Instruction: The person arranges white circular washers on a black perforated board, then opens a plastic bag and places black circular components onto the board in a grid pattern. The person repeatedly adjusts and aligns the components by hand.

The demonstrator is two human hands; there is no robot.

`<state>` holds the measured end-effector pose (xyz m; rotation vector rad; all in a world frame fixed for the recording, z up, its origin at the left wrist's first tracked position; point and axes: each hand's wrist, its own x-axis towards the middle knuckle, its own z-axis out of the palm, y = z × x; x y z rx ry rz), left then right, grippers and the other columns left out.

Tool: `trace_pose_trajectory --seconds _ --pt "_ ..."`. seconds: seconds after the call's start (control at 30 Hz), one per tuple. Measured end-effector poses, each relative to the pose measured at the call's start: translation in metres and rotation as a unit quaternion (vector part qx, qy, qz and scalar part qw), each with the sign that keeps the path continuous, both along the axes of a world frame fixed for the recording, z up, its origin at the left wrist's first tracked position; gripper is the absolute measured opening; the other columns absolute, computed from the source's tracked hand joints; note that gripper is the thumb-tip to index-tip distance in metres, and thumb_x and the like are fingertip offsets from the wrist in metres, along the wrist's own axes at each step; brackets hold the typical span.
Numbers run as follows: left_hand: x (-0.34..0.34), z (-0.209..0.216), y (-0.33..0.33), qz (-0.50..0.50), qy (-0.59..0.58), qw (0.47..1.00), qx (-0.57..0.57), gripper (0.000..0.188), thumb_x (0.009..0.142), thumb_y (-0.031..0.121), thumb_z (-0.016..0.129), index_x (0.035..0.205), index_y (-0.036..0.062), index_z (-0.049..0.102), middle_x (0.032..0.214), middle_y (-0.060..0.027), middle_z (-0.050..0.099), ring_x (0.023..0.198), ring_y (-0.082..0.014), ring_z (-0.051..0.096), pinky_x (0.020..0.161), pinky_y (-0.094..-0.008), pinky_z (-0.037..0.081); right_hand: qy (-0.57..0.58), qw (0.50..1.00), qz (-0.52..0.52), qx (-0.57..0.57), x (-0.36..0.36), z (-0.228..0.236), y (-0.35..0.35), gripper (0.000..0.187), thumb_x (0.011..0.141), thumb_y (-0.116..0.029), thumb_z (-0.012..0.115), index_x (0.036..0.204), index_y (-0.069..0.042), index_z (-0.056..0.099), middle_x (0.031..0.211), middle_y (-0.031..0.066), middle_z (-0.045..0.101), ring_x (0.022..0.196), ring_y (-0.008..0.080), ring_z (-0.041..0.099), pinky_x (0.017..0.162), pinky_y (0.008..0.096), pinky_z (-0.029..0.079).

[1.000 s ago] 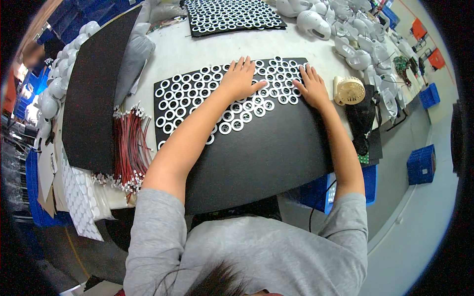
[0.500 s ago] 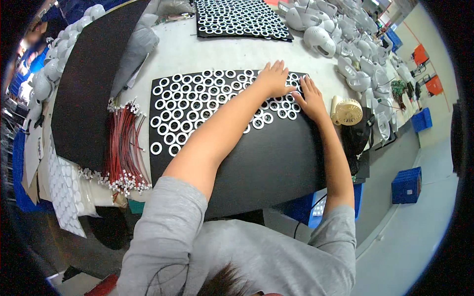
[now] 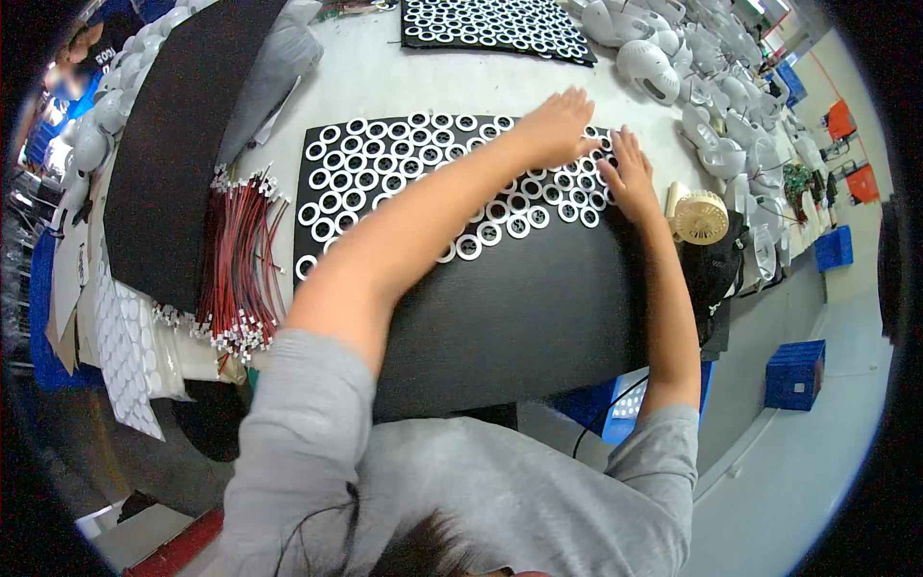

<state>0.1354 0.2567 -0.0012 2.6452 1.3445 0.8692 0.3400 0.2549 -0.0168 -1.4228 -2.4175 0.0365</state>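
Note:
Many white rings with dark centres [image 3: 393, 182] lie flat, spread over the far part of a black foam mat [image 3: 510, 317]. My left hand [image 3: 558, 128] reaches across to the mat's far right part, fingers stretched out and palm down over the rings. It is slightly blurred, and its forearm hides rings in the middle. At the mat's right edge is my right hand [image 3: 633, 179], fingers extended and thumb apart, beside the outermost rings. Neither hand holds anything that I can see. Whether the left palm presses on rings is hidden.
Another ring-covered mat [image 3: 495, 43] lies farther back. Red and black wire bundles [image 3: 240, 260] and a long black sheet [image 3: 178, 163] are on the left. A cream small fan [image 3: 700, 216] stands right of my right hand, with white plastic housings [image 3: 649, 72] piled behind.
My left hand has shifted a little farther away and to the right over the rings. The right hand stays by the mat's right edge. The whole view has shifted slightly.

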Motion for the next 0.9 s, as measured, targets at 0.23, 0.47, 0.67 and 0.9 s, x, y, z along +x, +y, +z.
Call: trace_pose_trajectory --seconds 0.23,0.47,0.67,0.9 --pt "-0.112 0.109 -0.128 0.088 -0.145 0.983 -0.070 0.065 0.090 0.041 0.040 0.130 -0.0073 0.027 0.134 -0.0250 0.030 0.127 -0.0292 0.028 0.105 -0.0318 0.019 -0.019 0.985 0.172 0.024 -0.053 0.035 -0.099 0.076 0.077 -0.049 0.055 0.134 -0.008 0.027 0.142 0.0191 0.016 0.132 0.0315 0.013 0.106 0.0413 0.011" --pt "-0.158 0.044 -0.258 0.236 0.176 0.948 -0.125 0.090 0.077 0.057 0.050 0.132 -0.0074 0.020 0.138 -0.0309 0.008 0.131 -0.0409 0.007 0.106 -0.0453 0.009 -0.016 0.936 0.350 0.044 -0.148 0.028 -0.159 0.085 0.069 -0.065 0.052 0.131 -0.010 0.034 0.140 0.0192 0.022 0.130 0.0320 0.021 0.105 0.0446 0.016" --pt "-0.172 0.006 -0.247 0.220 0.216 0.950 -0.050 0.094 0.072 0.062 0.051 0.133 -0.0027 0.024 0.138 -0.0296 0.012 0.131 -0.0410 0.006 0.105 -0.0503 0.006 -0.005 0.938 0.329 0.112 -0.182 0.009 -0.153 0.079 0.074 -0.066 0.044 0.130 -0.011 0.037 0.137 0.0208 0.028 0.128 0.0330 0.024 0.104 0.0458 0.018" --pt "-0.184 -0.007 -0.234 0.209 0.213 0.952 -0.067 0.092 0.072 0.065 0.048 0.133 -0.0012 0.027 0.138 -0.0289 0.015 0.131 -0.0407 0.008 0.105 -0.0480 0.007 0.004 0.945 0.313 0.094 -0.184 0.006 -0.150 0.078 0.075 -0.064 0.044 0.129 -0.010 0.037 0.137 0.0209 0.027 0.127 0.0343 0.025 0.103 0.0451 0.019"
